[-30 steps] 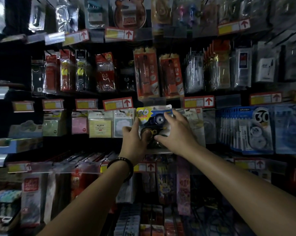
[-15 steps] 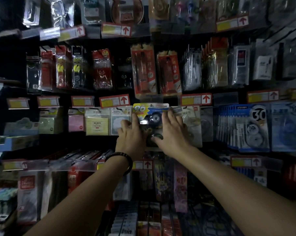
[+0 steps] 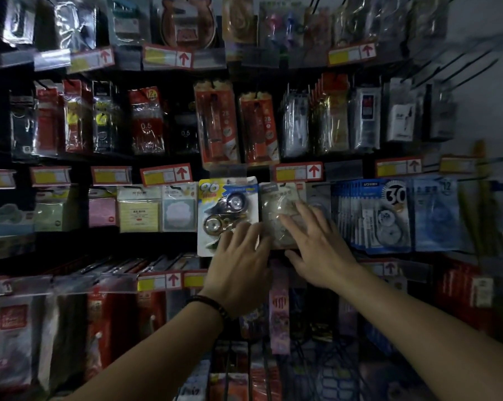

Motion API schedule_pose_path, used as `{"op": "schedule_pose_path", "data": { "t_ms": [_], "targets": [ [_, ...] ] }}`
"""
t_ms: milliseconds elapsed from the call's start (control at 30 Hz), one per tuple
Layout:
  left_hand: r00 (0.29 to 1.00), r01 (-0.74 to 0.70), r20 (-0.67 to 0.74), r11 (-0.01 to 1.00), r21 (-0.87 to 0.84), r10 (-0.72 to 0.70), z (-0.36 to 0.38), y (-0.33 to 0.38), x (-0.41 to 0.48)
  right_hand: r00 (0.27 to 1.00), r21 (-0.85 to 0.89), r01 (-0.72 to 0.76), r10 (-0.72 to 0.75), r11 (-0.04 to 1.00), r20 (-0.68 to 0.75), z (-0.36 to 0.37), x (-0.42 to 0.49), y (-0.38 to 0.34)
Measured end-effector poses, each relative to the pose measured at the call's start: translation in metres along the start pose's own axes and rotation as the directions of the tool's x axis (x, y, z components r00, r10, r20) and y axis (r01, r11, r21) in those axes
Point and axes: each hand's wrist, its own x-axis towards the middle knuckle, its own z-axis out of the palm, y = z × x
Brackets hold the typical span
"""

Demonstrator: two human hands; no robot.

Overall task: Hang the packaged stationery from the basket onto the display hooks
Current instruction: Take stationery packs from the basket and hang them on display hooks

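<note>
A correction-tape blister pack with a yellow "90" corner hangs on the display wall at centre, between sticky-note packs and a clear-wrapped pack. My left hand, with a dark bead bracelet at the wrist, has straight fingers reaching up to the pack's lower right corner. My right hand lies spread with straight fingers over the clear-wrapped pack to the right. Neither hand grips anything. The basket is a dim wire shape at the bottom edge.
Rows of hooks carry packaged pens, leads and erasers above, blue "30" correction-tape packs at right, and sticky notes at left. Red-and-yellow price tags line each rail. More packs hang below.
Both hands have let go of the "90" pack and dropped lower; it now hangs by itself. My right hand slid right onto the neighbouring clear pack.
</note>
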Motion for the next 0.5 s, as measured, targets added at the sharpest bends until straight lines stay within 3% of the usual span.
{"op": "schedule_pose_path", "data": {
  "t_ms": [200,500],
  "targets": [
    [0.995,0.017,0.092,0.996,0.087,-0.025,0.011,0.008,0.010,0.996,0.001,0.000,0.000,1.000,0.094,0.010,0.016,0.000],
    [0.995,-0.013,0.102,0.994,0.104,0.002,0.032,-0.007,0.012,0.974,0.074,-0.041,0.023,0.996,0.227,0.030,0.052,0.009]
  ]
}}
